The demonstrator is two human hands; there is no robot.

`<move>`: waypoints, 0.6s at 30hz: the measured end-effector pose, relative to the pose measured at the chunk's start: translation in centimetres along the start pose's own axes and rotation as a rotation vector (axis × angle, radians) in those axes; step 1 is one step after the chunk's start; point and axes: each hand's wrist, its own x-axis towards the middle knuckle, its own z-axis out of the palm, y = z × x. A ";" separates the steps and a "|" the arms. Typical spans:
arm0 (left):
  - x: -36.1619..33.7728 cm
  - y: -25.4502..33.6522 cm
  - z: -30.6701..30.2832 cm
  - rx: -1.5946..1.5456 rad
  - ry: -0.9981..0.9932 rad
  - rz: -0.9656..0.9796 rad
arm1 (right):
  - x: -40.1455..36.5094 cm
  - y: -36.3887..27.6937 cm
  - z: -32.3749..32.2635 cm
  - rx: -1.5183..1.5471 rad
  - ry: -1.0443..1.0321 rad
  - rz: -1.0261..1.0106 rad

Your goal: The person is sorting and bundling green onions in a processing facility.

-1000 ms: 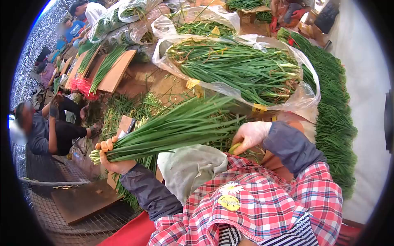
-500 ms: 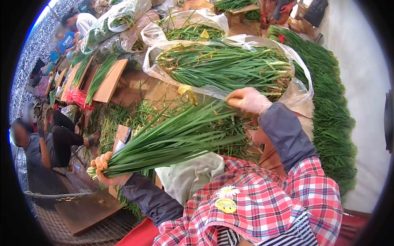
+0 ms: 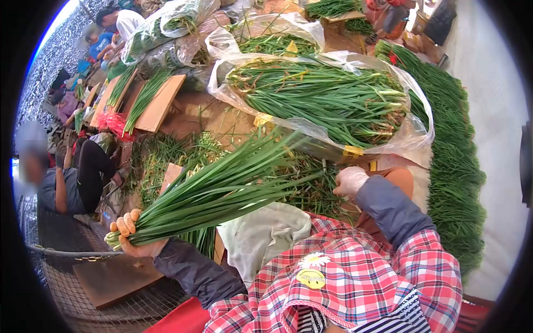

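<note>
My left hand (image 3: pixel 133 236) is wrapped round the pale root ends of a bunch of long green leaves (image 3: pixel 222 186), which fans out up and to the right across my front. Over the cut leaves beside my knee is my right hand (image 3: pixel 351 181), clear of the bunch, its fingers curled down and together; whether it holds anything is too small to tell. Beyond it lies an open clear plastic bag (image 3: pixel 419 105) filled with more green stalks (image 3: pixel 327 97). A grey-white cloth (image 3: pixel 266 236) rests on my lap.
Rows of green bunches (image 3: pixel 452 166) line the right side beside a pale sheet (image 3: pixel 499 222). Scraps (image 3: pixel 205 147) litter the ground. Boards (image 3: pixel 161 105) with stalks stand at the upper left. A seated person (image 3: pixel 61 183) is at the left, other people behind. A brown board (image 3: pixel 116 277) lies lower left.
My right hand has moved down and away from the leaf tips towards my knee. My left hand, still round the bunch, has shifted slightly left and down. The surroundings have shifted a little to the right.
</note>
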 end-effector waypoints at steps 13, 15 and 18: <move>0.3 -2.9 4.0 0.113 -0.131 -0.129 | -2.4 -5.4 -3.8 1.336 0.260 -0.696; 0.3 -3.3 3.8 0.122 -0.107 -0.150 | -0.6 -5.8 -3.4 0.837 0.512 -0.789; 0.2 -2.9 2.6 0.115 0.023 -0.104 | 5.1 -2.3 0.8 0.033 0.167 -0.259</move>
